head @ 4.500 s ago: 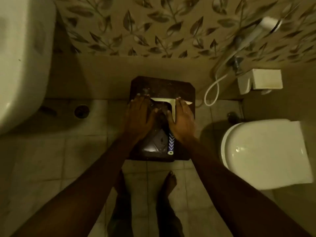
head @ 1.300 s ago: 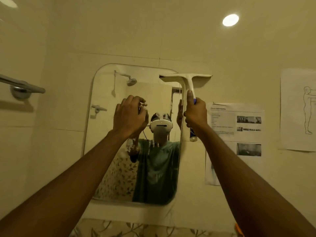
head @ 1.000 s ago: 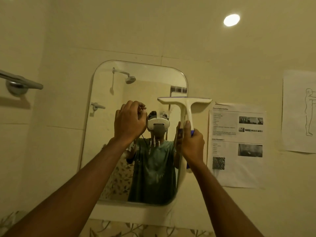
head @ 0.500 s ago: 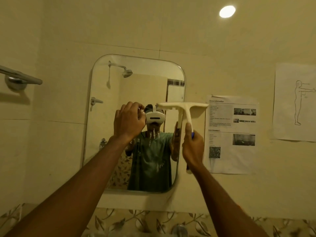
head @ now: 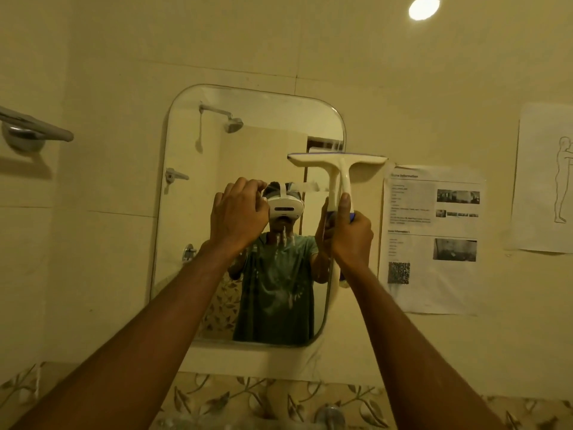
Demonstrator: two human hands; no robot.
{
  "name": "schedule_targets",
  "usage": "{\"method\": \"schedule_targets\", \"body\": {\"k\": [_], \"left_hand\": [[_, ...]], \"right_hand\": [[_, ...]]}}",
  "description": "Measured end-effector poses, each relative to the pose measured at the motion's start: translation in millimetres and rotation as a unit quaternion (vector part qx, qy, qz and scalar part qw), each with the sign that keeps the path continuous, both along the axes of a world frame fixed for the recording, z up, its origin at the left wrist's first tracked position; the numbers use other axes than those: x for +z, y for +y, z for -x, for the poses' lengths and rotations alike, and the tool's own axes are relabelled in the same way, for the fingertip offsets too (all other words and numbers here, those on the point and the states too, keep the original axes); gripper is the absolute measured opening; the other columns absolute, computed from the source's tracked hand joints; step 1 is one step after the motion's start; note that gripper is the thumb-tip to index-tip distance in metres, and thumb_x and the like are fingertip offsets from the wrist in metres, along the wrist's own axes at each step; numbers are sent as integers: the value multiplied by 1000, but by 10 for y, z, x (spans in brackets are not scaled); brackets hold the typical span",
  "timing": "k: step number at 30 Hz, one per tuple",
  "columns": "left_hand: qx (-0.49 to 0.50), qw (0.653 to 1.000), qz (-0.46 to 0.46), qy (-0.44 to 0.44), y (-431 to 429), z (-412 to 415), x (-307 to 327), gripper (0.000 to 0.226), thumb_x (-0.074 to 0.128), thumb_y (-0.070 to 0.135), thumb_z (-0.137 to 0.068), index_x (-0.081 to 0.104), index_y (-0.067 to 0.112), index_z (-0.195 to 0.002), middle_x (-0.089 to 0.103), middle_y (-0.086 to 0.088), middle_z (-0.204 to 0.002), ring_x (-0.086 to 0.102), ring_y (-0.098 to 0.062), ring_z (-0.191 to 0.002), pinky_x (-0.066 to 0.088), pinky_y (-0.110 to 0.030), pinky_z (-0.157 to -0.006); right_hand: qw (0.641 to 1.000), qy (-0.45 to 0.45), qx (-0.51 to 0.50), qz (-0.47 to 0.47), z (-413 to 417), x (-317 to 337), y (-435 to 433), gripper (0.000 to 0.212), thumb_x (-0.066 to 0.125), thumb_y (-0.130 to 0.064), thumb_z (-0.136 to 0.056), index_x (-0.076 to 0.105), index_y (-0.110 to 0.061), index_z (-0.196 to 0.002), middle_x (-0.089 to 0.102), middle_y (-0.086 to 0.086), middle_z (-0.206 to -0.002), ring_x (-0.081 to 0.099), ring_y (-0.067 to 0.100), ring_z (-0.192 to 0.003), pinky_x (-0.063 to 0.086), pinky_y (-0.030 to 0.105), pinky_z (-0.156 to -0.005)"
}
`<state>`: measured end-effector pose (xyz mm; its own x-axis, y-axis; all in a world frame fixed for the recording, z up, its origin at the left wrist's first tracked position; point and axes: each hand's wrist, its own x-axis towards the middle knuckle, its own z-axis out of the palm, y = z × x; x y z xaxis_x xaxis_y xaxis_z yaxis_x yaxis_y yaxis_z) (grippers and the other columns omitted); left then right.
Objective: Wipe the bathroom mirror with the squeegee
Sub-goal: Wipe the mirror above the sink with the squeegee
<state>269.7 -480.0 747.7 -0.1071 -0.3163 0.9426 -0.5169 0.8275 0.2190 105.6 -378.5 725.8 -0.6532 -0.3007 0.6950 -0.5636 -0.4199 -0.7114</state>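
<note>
A rounded rectangular mirror (head: 248, 150) hangs on the beige tiled wall, with white drips streaking its middle. My right hand (head: 352, 237) is shut around the handle of a white T-shaped squeegee (head: 338, 161), thumb up along the stem. The blade is level in the mirror's upper third and straddles its right edge, half over glass and half over wall. My left hand (head: 238, 217) is raised in front of the mirror's centre, fingers curled together, with nothing visible in it.
A metal towel bar (head: 34, 130) juts from the left wall. Two printed sheets are taped to the wall right of the mirror, one (head: 432, 237) beside it and one (head: 545, 178) at the far right. Leaf-patterned tiles (head: 248, 401) and a tap (head: 330, 417) lie below.
My hands went from the squeegee on a dark stool by the floor up to the mirror. The blade then came down from the mirror's top edge to its upper third.
</note>
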Motion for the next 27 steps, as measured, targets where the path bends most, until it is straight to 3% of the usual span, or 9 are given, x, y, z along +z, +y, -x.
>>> {"method": "schedule_targets", "body": {"k": [4, 9, 14, 21, 27], "left_hand": [[-14, 1000, 5, 10, 0, 3, -108, 29, 52, 23, -93, 58, 17, -121, 60, -2, -118, 53, -19, -109, 38, -33, -94], [-19, 999, 0, 27, 29, 34, -353, 27, 53, 23, -92, 60, 18, -118, 61, -1, -117, 54, -17, -107, 35, -27, -89], [-24, 999, -22, 23, 55, 91, -611, 26, 51, 24, -92, 60, 16, -116, 61, -2, -116, 53, -17, -106, 35, -27, -88], [-33, 998, -58, 16, 140, 144, -1012, 25, 51, 22, -93, 59, 16, -116, 62, -4, -115, 54, -18, -107, 37, -28, -86], [-21, 998, -64, 20, 196, 167, -1280, 26, 53, 17, -92, 60, 14, -117, 62, -7, -116, 54, -23, -108, 33, -29, -92]], "right_hand": [[999, -36, 15, -10, -73, -499, 2, 80, 36, -82, -75, 62, -8, -88, 69, 21, -82, 68, 35, -74, 59, 48, -72], [998, -53, 29, -35, -126, -1033, 75, 63, 40, -71, -81, 62, -12, -84, 67, 14, -76, 67, 31, -71, 59, 43, -67], [995, -61, 46, -64, -164, -1574, 207, 60, 41, -65, -84, 65, -10, -85, 68, 7, -75, 65, 17, -70, 50, 17, -56], [992, -28, 8, -126, -56, -1869, 381, 54, 40, -63, -84, 55, -14, -67, 54, 2, -58, 51, 16, -55, 46, 29, -56], [986, -4, 5, -167, 126, -2069, 462, 48, 45, -54, -91, 53, -14, -67, 48, 1, -54, 46, 13, -50, 43, 30, -53]]}}
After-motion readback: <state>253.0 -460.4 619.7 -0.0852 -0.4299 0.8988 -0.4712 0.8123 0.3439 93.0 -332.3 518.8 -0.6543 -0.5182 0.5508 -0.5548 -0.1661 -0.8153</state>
